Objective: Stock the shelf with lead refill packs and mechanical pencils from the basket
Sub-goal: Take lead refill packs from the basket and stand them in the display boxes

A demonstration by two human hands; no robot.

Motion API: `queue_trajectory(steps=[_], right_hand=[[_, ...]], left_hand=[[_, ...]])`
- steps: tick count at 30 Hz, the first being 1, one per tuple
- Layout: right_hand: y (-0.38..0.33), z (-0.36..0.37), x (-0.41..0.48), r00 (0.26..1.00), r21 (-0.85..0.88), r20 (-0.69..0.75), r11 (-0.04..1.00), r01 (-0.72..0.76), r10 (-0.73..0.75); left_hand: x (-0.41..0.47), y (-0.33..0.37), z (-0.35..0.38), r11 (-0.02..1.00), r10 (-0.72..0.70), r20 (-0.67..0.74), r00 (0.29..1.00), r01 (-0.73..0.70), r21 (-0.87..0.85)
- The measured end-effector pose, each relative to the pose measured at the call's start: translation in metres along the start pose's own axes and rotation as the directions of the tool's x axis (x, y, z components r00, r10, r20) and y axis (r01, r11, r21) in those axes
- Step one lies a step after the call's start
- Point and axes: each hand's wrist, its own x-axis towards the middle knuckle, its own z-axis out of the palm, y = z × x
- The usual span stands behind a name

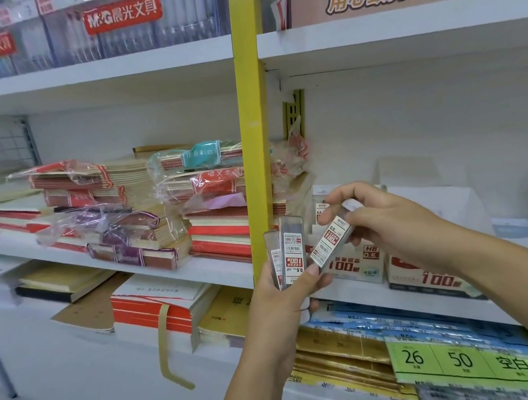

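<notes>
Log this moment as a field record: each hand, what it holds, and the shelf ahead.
left hand: grips several upright lead refill packs
right hand: pinches a tilted single pack beside them
shelf: two display boxes behind the hands
left of yellow post: wrapped notebook stacks

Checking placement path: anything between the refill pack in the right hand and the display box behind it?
Nothing visible. The right hand holds the refill pack tilted just in front of the display box; the other packs in the left hand sit left of it, clear of the path.
</notes>
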Motion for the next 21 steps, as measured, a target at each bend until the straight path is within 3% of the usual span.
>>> queue_trajectory(steps=[8, 11, 15, 17, 21], right_hand=[[0.011, -0.006, 0.001, 0.994, 0.027, -0.106, 1.0, -0.011, 0.013], [0.006, -0.012, 0.003, 0.985, -0.06, -0.167, 0.998, 0.027, -0.037], [-0.016, -0.034, 0.023, 0.853, -0.204, -0.441, 0.957, 0.208, -0.279], [-0.021, -0.037, 0.038, 0.833, -0.373, -0.407, 0.9, 0.223, -0.375], [-0.006, -0.026, 0.062, 0.879, -0.67, -0.232, 0.723, 0.166, -0.417]], left_hand=[[0.008, -0.007, 0.001, 0.992, 0.098, -0.088, 0.991, -0.09, 0.091], [0.011, -0.01, 0.002, 0.99, 0.113, -0.074, 0.991, -0.106, 0.095], [0.017, -0.011, -0.001, 0.991, 0.113, -0.082, 0.99, -0.106, 0.082], [0.019, -0.014, -0.004, 0.989, 0.112, -0.101, 0.989, -0.102, 0.105], [0.022, -0.018, -0.009, 0.986, 0.132, -0.109, 0.985, -0.12, 0.114]])
